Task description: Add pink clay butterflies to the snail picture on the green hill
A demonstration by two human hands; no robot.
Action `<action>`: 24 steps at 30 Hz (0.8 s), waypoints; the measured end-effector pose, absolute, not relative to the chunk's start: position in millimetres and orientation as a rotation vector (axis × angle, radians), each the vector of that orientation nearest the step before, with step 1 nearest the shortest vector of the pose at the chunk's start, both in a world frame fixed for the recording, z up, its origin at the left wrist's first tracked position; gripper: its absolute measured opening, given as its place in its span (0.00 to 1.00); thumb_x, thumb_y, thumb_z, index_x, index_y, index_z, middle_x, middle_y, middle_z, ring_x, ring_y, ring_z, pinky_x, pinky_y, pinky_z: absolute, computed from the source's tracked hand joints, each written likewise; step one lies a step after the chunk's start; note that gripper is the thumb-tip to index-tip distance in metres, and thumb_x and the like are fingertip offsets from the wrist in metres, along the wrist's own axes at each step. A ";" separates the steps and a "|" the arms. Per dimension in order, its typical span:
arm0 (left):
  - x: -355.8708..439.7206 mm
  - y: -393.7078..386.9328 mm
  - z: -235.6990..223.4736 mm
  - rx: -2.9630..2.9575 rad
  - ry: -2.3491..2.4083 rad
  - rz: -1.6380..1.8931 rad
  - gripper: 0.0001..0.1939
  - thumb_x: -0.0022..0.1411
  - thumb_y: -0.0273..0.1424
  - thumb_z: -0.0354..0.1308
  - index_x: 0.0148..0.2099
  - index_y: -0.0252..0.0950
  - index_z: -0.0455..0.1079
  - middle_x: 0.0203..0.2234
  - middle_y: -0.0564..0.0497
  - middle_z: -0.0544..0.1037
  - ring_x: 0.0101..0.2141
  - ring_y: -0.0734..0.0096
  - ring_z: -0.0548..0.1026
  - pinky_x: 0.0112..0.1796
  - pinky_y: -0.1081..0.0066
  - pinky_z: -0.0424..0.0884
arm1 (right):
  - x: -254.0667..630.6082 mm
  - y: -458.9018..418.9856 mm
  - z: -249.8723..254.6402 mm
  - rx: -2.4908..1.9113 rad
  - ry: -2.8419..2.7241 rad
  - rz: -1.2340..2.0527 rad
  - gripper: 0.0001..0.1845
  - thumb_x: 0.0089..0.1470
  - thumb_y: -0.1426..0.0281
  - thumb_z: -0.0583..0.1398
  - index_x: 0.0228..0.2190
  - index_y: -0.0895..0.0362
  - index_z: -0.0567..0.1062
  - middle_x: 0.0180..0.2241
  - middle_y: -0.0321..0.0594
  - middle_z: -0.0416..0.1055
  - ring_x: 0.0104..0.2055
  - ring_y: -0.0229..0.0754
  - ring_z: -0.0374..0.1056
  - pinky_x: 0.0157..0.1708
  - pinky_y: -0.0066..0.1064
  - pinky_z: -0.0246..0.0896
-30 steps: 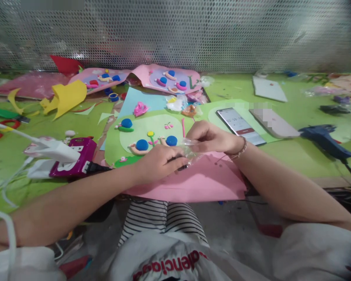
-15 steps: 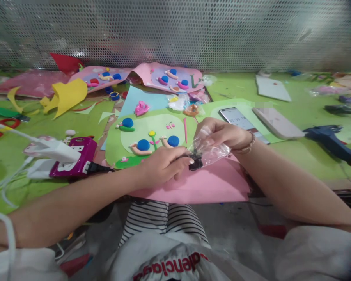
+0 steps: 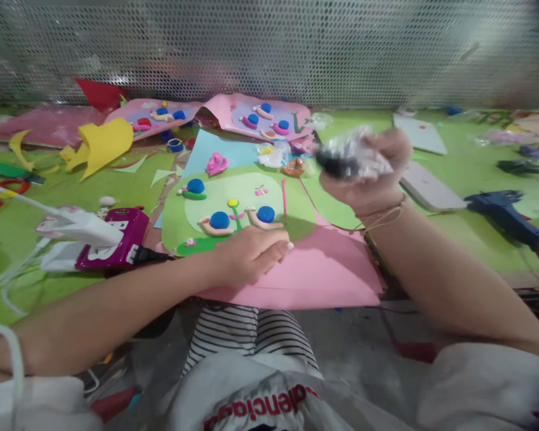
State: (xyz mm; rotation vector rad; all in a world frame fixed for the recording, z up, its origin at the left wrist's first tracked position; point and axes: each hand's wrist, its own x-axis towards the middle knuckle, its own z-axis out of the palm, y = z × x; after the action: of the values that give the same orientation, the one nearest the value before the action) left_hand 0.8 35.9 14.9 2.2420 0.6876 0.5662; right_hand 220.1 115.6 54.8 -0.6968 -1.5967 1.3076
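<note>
In the head view my right hand (image 3: 381,164) is raised over the right part of the table, its fingers closed on a clear plastic bag (image 3: 371,149) with a black lump (image 3: 336,163) in it; both are smeared by motion. My left hand (image 3: 251,254) rests on the pink sheet (image 3: 327,263), thumb pressed to the fingers; anything between them is hidden. Beside it lies a green sheet (image 3: 173,221) bearing clay snails with blue shells, such as one snail (image 3: 218,222), plus a yellow clay flower (image 3: 233,203). A thin pink stick (image 3: 284,197) lies at the sheet's right side.
A purple power strip (image 3: 117,236) with white plugs and cables stands at left, near red-handled scissors (image 3: 15,188). Yellow scraps (image 3: 101,146) lie behind. On the right are a pale phone (image 3: 433,187) and a blue glue gun (image 3: 505,209). Pink snail pictures (image 3: 215,111) lie at the back.
My right hand has lifted the bag with the black lump away from my left hand, up and to the right, now covering the dark phone. My left hand has stayed in place.
</note>
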 end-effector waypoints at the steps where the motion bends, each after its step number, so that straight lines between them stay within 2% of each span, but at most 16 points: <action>1: 1.0 35.4 13.0 2.297 0.670 0.547 0.16 0.68 0.33 0.39 0.30 0.36 0.61 0.18 0.55 0.68 0.21 0.75 0.67 0.27 0.73 0.62 | 223.7 123.0 54.2 -0.718 -1.481 1.246 0.22 0.54 0.62 0.48 0.16 0.55 0.44 0.14 0.27 0.36 0.16 0.29 0.36 0.17 0.25 0.39; 4: 2.1 33.6 8.1 2.454 0.619 0.500 0.18 0.68 0.36 0.37 0.29 0.36 0.62 0.20 0.52 0.68 0.23 0.71 0.67 0.26 0.71 0.59 | 231.7 149.4 45.3 -0.875 -1.357 1.130 0.20 0.59 0.59 0.43 0.19 0.55 0.46 0.17 0.29 0.40 0.18 0.32 0.34 0.17 0.27 0.37; 6: 2.5 32.6 6.9 2.522 0.581 0.485 0.20 0.68 0.36 0.36 0.28 0.37 0.61 0.19 0.52 0.68 0.22 0.71 0.65 0.25 0.71 0.57 | 232.9 162.8 35.9 -1.064 -1.327 1.086 0.23 0.58 0.51 0.43 0.20 0.54 0.50 0.19 0.29 0.45 0.18 0.32 0.38 0.19 0.27 0.40; 8: 2.5 32.0 7.2 2.570 0.545 0.466 0.20 0.68 0.36 0.35 0.28 0.37 0.61 0.18 0.53 0.67 0.22 0.71 0.65 0.25 0.70 0.57 | 230.4 167.4 27.8 -1.179 -1.459 1.047 0.23 0.56 0.48 0.47 0.22 0.54 0.56 0.20 0.31 0.50 0.19 0.33 0.44 0.20 0.27 0.45; 11: 2.4 31.2 8.5 2.631 0.512 0.432 0.20 0.69 0.35 0.35 0.28 0.37 0.61 0.19 0.53 0.69 0.22 0.71 0.65 0.26 0.70 0.57 | 222.1 158.1 22.9 -1.254 -1.729 0.874 0.13 0.49 0.60 0.59 0.25 0.56 0.66 0.22 0.34 0.59 0.22 0.33 0.51 0.23 0.28 0.48; 13: 2.8 30.4 9.2 2.663 0.494 0.411 0.19 0.69 0.34 0.36 0.28 0.37 0.61 0.19 0.53 0.69 0.22 0.72 0.66 0.26 0.71 0.57 | 215.6 147.2 23.9 -1.261 -1.987 0.737 0.06 0.45 0.70 0.61 0.24 0.59 0.69 0.23 0.36 0.63 0.24 0.34 0.55 0.26 0.28 0.49; 15: 3.5 29.4 9.8 2.693 0.480 0.392 0.19 0.69 0.34 0.36 0.28 0.37 0.61 0.18 0.53 0.69 0.21 0.72 0.66 0.26 0.71 0.57 | 209.6 137.8 26.0 -1.257 -2.226 0.608 0.00 0.45 0.75 0.58 0.24 0.60 0.69 0.25 0.37 0.65 0.26 0.34 0.57 0.29 0.29 0.50; 17: 4.2 28.6 10.3 2.721 0.475 0.373 0.19 0.69 0.33 0.35 0.28 0.37 0.61 0.18 0.53 0.69 0.21 0.71 0.66 0.25 0.71 0.57 | 205.0 131.7 27.2 -1.293 -2.335 0.542 0.01 0.46 0.75 0.57 0.24 0.60 0.67 0.23 0.36 0.64 0.26 0.33 0.56 0.29 0.28 0.50; 21: 4.7 28.0 11.1 2.760 0.470 0.347 0.20 0.68 0.34 0.35 0.28 0.36 0.62 0.18 0.52 0.69 0.21 0.71 0.67 0.25 0.71 0.57 | 199.3 126.4 24.7 -1.392 -2.442 0.477 0.11 0.48 0.69 0.58 0.24 0.57 0.58 0.22 0.34 0.60 0.25 0.35 0.55 0.27 0.28 0.48; 24: 4.5 28.1 11.3 2.795 0.459 0.328 0.21 0.68 0.33 0.34 0.28 0.36 0.62 0.18 0.51 0.70 0.21 0.70 0.67 0.25 0.71 0.58 | 198.5 125.6 20.6 -1.447 -2.510 0.444 0.12 0.46 0.69 0.58 0.26 0.55 0.56 0.22 0.35 0.60 0.25 0.36 0.55 0.26 0.29 0.49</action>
State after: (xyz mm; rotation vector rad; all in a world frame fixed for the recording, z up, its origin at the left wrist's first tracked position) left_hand 4.5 28.1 11.3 2.7945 0.4586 0.3280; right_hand 198.5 125.6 20.6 -1.4467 -2.5098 0.4445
